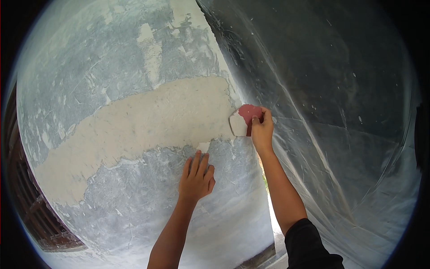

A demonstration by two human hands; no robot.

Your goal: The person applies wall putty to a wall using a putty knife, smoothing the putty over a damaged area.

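The right hand (262, 130) is closed around a small red-handled scraper (244, 119), thumb and fingers pinching the handle, its pale blade lying flat against the wall (134, 67) at the right end of the fresh plaster patch (148, 121). The left hand (196, 177) holds nothing: it lies open, fingers stretched and close together, flat on the grey wall just below the patch's lower edge, beside a small pale fleck of plaster. Both forearms rise from the lower edge; the right one shows a black sleeve (309, 244).

One scraper, one broad cream patch running as a band from lower left to the wall's corner. Above it, the grey surface carries several chipped whitish spots. To the right hangs one sheet of clear plastic (340, 112), creased and speckled white. At far left, dark wooden lattice (31, 201) shows.
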